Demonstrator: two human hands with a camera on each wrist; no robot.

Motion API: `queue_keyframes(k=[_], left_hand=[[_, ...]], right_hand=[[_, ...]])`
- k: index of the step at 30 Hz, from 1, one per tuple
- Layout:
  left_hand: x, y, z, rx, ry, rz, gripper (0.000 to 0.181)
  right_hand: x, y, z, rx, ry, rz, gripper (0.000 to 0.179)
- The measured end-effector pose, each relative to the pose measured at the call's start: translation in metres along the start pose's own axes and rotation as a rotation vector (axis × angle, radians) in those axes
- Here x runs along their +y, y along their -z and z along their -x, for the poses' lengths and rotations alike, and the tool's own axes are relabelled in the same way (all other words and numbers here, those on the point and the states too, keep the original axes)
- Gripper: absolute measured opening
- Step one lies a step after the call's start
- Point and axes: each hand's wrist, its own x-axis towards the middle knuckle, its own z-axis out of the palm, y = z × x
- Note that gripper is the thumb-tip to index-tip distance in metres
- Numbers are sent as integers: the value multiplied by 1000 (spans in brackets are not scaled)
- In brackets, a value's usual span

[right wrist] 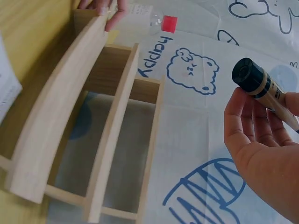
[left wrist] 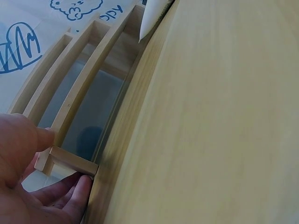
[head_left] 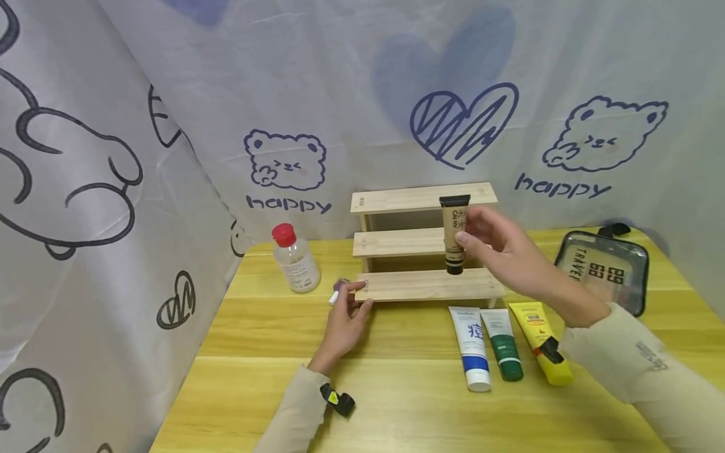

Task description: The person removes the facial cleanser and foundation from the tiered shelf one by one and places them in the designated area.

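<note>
My right hand pinches a small beige squeeze tube with a black cap between thumb and fingers. In the head view the tube is upright, cap down, overlapping the lower tiers of a three-tier wooden rack. From the right wrist view, the tube's dark cap points toward the camera, and the tube is held apart from the rack. My left hand grips the left end of the rack's lowest tier. In the left wrist view the thumb lies along the rack's end, with fingers around its lower side.
In front of the rack lie a white-and-blue tube, a white-and-green tube and a yellow tube. A clear pouch is at the right. At the left stand a red-capped bottle and a small purple-and-white item. Patterned curtain hangs behind.
</note>
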Motion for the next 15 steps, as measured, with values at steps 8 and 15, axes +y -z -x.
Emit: queue_keyframes(k=[8,15], left_hand=[[2,2,1,-4,18,-4,39],[2,3,1,-20,-11,-11,39]], right_hand=[[17,0,31,19,7,60,29],[28,-1,56,22,-30,93,29]])
